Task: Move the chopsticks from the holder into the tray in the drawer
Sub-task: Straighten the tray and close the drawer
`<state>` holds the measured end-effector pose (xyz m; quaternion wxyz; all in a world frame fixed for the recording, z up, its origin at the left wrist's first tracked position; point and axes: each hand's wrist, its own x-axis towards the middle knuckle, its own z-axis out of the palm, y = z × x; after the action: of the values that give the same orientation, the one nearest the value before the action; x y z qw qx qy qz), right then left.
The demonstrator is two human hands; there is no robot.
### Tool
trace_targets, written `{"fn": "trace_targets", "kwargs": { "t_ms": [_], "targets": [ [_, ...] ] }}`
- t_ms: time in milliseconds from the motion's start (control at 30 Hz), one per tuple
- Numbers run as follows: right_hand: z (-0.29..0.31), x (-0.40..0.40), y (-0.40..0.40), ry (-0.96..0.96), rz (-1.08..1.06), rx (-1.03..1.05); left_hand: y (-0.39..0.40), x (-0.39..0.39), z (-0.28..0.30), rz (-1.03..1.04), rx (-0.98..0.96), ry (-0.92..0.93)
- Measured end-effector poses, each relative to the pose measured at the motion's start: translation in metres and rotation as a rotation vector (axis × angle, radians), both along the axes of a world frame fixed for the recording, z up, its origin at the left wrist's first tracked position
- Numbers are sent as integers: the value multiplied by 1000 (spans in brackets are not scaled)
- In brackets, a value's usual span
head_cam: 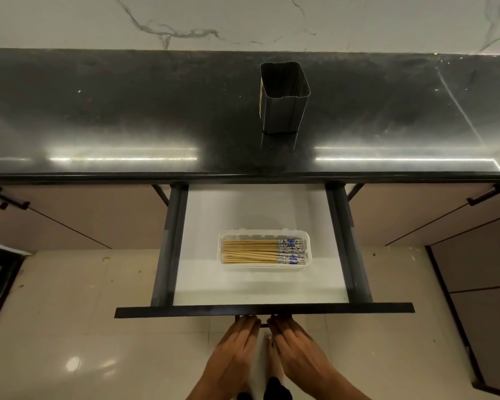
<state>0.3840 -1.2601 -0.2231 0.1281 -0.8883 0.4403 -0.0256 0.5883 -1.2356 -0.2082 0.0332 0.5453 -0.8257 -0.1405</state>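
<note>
Several wooden chopsticks (251, 251) with blue-and-white ends lie side by side in a white tray (263, 232) inside the pulled-out drawer (264, 308). The dark metal holder (283, 96) stands upright on the black countertop, and no chopsticks show above its rim. My left hand (234, 346) and my right hand (293, 343) lie side by side with flat fingers, their fingertips on the handle at the drawer's front edge. Neither hand holds anything.
The black countertop (127, 116) runs the full width, with a marble wall behind. Closed cabinet doors with dark handles (10, 199) flank the drawer on both sides. Pale floor tiles lie below, and my feet show between my forearms.
</note>
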Motion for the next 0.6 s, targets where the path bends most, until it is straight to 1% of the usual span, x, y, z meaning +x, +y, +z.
{"fn": "trace_targets", "kwargs": {
  "t_ms": [133,233,333,400,433,467,500,533,567,600],
  "targets": [
    [-10,2,2,44,-9,91,0,-4,1,-40,-29,-138],
    [-17,2,2,127,-1,142,0,-7,3,-57,-23,-224],
    [-24,2,3,209,41,133,-4,-7,3,-13,129,-145],
    [-22,3,3,247,35,164,3,-5,-2,-46,229,-76],
    [-21,4,3,262,39,181,7,-5,-2,-46,260,-14],
    [-20,4,2,276,49,183,9,-5,-5,-23,275,87],
    [-18,5,2,274,52,180,7,-6,-10,45,266,122],
    [-18,6,2,274,54,176,7,-8,-10,94,217,126],
    [-16,6,0,268,62,182,2,-10,-4,160,284,168],
    [-14,6,-1,250,59,183,-3,-12,-5,233,260,126]
  ]
}}
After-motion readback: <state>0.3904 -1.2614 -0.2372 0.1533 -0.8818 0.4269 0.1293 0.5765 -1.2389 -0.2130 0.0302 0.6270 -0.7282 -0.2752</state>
